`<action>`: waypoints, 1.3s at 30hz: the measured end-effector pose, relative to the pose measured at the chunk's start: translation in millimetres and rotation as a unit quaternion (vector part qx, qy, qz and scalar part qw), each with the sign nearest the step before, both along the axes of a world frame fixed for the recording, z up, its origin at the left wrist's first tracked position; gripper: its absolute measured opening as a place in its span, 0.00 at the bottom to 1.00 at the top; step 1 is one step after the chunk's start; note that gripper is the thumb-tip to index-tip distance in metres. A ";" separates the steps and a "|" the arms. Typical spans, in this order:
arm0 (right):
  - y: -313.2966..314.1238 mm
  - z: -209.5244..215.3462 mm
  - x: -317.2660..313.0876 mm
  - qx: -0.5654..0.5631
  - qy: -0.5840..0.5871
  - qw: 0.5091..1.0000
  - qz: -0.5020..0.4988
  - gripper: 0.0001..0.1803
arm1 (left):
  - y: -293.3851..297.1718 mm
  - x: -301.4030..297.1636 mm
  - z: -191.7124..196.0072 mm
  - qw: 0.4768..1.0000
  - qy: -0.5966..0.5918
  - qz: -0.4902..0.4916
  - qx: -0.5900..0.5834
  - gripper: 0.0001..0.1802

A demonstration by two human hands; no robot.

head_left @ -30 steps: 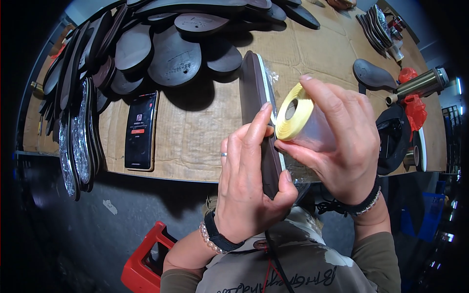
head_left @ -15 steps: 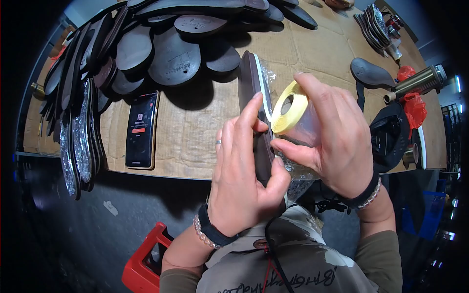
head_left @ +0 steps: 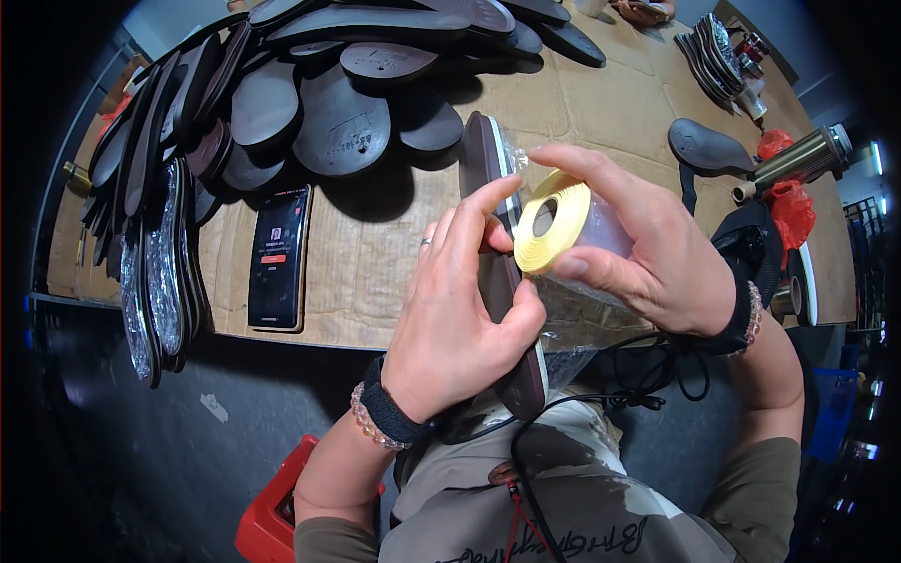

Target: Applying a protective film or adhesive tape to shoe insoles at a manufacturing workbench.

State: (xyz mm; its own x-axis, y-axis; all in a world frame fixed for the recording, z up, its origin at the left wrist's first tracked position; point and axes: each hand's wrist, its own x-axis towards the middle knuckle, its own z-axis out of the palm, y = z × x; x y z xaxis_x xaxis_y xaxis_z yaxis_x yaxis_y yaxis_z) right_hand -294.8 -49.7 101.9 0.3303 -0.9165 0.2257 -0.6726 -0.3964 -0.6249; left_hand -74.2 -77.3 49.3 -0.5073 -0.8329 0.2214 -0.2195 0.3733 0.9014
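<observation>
A dark brown shoe sole [head_left: 481, 155] with a white edge stands on its side, one end past the table's front edge. My left hand [head_left: 450, 324] is closed round it, forefinger and thumb at its white edge. In my right hand [head_left: 652, 258] is a roll of yellow tape [head_left: 531, 249], gripped between thumb and fingers. Clear film [head_left: 610, 230] stretches from the roll, and the roll's face rests close against the sole's edge. More clear film [head_left: 563, 361] hangs below, beside the sole. Whether the tape sticks to the sole there is hidden by my fingers.
Piled dark soles [head_left: 343, 122] cover the far left, several film-wrapped ones [head_left: 169, 272] overhanging the front edge. A phone [head_left: 279, 258] lies left of my hands. At right are a lone sole [head_left: 709, 145], a brass-coloured cylinder [head_left: 802, 159] and a black bag [head_left: 746, 253]. Below stands a red stool [head_left: 272, 507].
My right hand and the tape roll have moved slightly down, and the roll's face has turned more toward me. The sole's near end shows more below my left hand.
</observation>
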 end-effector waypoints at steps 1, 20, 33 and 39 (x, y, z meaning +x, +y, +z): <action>-0.5 3.6 0.9 0.000 0.000 1.000 0.001 0.44 | 0.1 0.2 0.2 1.000 0.000 0.001 0.000 0.40; -21.0 38.7 -10.5 0.141 0.053 0.988 -0.040 0.38 | -0.1 -0.4 4.1 0.999 0.006 -0.035 0.033 0.44; -14.3 18.7 -2.7 -0.179 0.165 0.969 -0.043 0.44 | 1.2 1.2 0.0 0.999 0.019 -0.024 0.026 0.48; -17.3 0.4 1.8 -0.224 0.200 0.951 -0.071 0.44 | 2.5 0.1 -2.8 1.000 0.021 -0.001 0.020 0.50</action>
